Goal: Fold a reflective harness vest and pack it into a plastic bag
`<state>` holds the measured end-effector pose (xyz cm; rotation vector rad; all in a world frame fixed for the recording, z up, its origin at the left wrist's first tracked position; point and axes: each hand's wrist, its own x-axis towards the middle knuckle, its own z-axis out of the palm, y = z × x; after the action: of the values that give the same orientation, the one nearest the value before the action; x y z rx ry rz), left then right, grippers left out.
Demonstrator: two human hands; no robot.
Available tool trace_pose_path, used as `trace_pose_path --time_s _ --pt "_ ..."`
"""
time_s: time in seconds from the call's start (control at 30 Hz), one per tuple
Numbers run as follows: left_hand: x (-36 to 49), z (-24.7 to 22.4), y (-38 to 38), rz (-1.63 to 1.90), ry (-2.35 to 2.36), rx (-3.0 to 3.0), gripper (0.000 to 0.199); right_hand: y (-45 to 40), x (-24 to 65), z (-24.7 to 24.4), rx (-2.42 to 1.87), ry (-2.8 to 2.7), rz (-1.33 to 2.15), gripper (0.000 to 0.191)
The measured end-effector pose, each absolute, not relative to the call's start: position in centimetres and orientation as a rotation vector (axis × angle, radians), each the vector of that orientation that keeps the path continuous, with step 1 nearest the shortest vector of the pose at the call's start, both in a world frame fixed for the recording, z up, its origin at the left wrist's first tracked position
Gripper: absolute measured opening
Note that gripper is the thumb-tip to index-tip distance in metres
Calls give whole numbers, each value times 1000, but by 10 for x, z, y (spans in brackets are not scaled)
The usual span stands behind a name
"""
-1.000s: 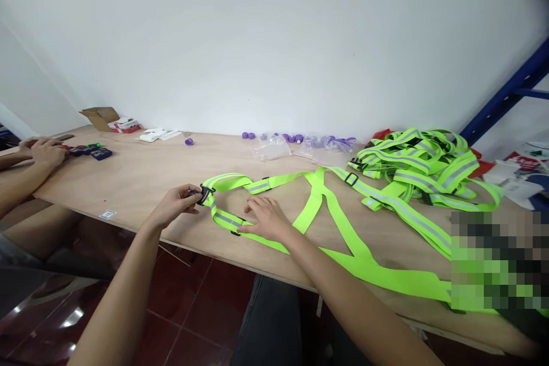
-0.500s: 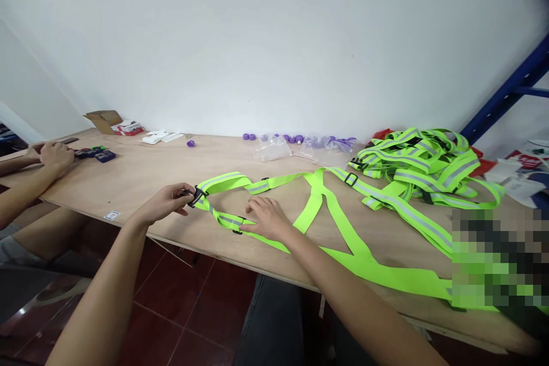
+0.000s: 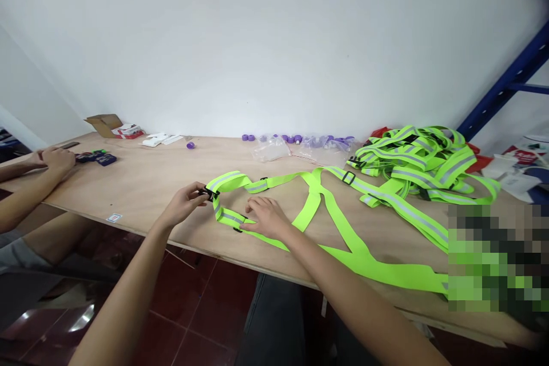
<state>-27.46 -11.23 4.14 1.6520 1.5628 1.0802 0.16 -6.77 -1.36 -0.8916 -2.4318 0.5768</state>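
A neon yellow-green harness (image 3: 315,184) with grey reflective stripes lies spread across the wooden table. At its left end, my left hand (image 3: 185,203) pinches a black buckle (image 3: 211,194) between thumb and fingers. The strap loops round from that buckle to two black sliders. My right hand (image 3: 266,217) rests inside the loop, its fingers loosely curled, with the thumb on the lower strap beside the lower slider (image 3: 238,229). Whether the right hand grips the strap firmly is hard to tell. Pixelation covers the harness's right end.
A heap of similar straps (image 3: 422,163) lies at the back right. Clear plastic bags (image 3: 274,148) and purple rolls (image 3: 247,138) line the wall side. At the left are an open cardboard box (image 3: 104,125) and another person's hands (image 3: 58,160) near dark items.
My left hand has moved right with the black buckle, bringing it closer to my right hand and bending the strap loop more. My right hand has stayed nearly in place.
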Motion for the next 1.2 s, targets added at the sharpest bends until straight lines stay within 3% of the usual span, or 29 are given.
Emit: trace_pose_path --time_s 0.3,0.4,0.5,0.6,0.8,0.93,1.1,1.2 --pt "-245 18 -113 1319 2046 1630 49 -68 3 -13 -880 -2437 543 37" --pt "-221 22 -118 1154 2005 1883 47 -69 3 -11 -877 -2436 543 35" --pt "-206 25 -115 1027 1887 1879 31 -70 3 -10 -882 -2428 544 34" --pt "-204 22 -107 1167 1847 1707 13 -70 3 -10 -876 -2425 547 34" --pt "-213 12 -100 1400 1766 1465 25 -68 2 -12 -882 -2429 547 35" --pt "-219 4 -102 1402 1807 1425 20 -68 2 -11 -884 -2440 554 34" --pt "-218 5 -110 1357 1985 1555 14 -68 2 -11 -855 -2442 541 34" --pt "-210 13 -117 1288 2027 1907 21 -68 3 -13 -830 -2429 545 32"
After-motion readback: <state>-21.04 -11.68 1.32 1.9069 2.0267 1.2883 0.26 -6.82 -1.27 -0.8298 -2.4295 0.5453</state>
